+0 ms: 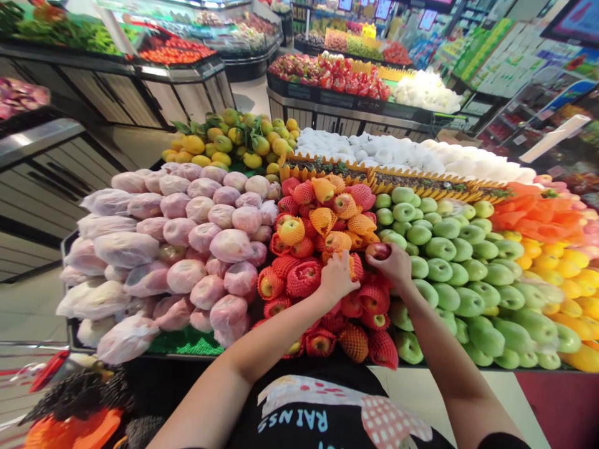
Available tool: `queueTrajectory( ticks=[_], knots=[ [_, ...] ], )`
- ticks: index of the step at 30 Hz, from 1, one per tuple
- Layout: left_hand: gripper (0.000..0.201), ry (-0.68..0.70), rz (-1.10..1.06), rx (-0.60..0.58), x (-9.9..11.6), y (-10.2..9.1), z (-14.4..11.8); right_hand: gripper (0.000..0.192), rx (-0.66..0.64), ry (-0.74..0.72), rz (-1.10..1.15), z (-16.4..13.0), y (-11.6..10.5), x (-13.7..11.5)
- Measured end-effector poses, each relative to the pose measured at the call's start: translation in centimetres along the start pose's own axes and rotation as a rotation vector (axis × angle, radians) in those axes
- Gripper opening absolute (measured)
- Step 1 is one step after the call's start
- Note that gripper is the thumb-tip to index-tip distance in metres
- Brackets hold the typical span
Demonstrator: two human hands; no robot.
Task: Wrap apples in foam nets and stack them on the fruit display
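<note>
My right hand (397, 267) is closed around a dark red apple (378, 251) with no foam net on it, at the right side of the netted-apple pile. Just left of it, my left hand (337, 275) has its fingers curled on an apple in an orange-red foam net (356, 267), partly hidden by the fingers. Around both hands lie apples in red nets (304, 278) and orange nets (337, 242). Green apples (440, 249) are stacked directly right of my right hand.
Paper-wrapped pinkish fruit (231, 245) fills the left of the stand. Yellow-green citrus with leaves (229, 137) and white-wrapped fruit (365, 149) lie behind, past a yellow picket edging (397, 182). Oranges (578, 290) are at far right. Other produce stands (346, 103) are beyond.
</note>
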State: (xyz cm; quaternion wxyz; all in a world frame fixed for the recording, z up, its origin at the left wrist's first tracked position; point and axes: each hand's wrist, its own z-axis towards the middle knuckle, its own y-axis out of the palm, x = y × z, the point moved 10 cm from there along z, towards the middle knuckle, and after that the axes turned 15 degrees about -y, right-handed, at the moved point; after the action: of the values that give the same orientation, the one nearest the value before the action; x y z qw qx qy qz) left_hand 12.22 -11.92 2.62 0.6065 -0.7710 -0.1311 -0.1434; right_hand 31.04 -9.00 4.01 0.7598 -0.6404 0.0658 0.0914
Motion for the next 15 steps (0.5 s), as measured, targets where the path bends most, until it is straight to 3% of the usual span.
queueTrajectory(
  ticks=[2, 4, 6, 8, 12, 15],
  knots=[
    [0.087, 0.152, 0.033, 0.093, 2.4, -0.9, 0.0, 0.066, 0.270, -0.024, 0.214, -1.4, -1.3, 0.9],
    [0.077, 0.289, 0.097, 0.167, 4.8, -1.4, 0.5, 0.067, 0.529, 0.041, 0.434, -2.9, -2.1, 2.8],
    [0.070, 0.363, 0.191, 0.145, 6.6, -0.8, 2.0, 0.063, 0.740, 0.169, 0.596, -4.3, -2.4, 5.1],
    [0.067, 0.417, 0.267, 0.047, 7.9, 0.9, 3.7, 0.059, 0.896, 0.279, 0.690, -5.3, -2.9, 6.9],
    [0.068, 0.554, 0.307, -0.090, 9.9, 3.4, 5.3, 0.050, 1.029, 0.374, 0.891, -6.1, -4.8, 8.7],
    [0.059, 0.625, 0.313, -0.169, 11.1, 3.7, 5.5, 0.057, 0.996, 0.399, 1.175, -6.8, -5.4, 8.5]
  ],
)
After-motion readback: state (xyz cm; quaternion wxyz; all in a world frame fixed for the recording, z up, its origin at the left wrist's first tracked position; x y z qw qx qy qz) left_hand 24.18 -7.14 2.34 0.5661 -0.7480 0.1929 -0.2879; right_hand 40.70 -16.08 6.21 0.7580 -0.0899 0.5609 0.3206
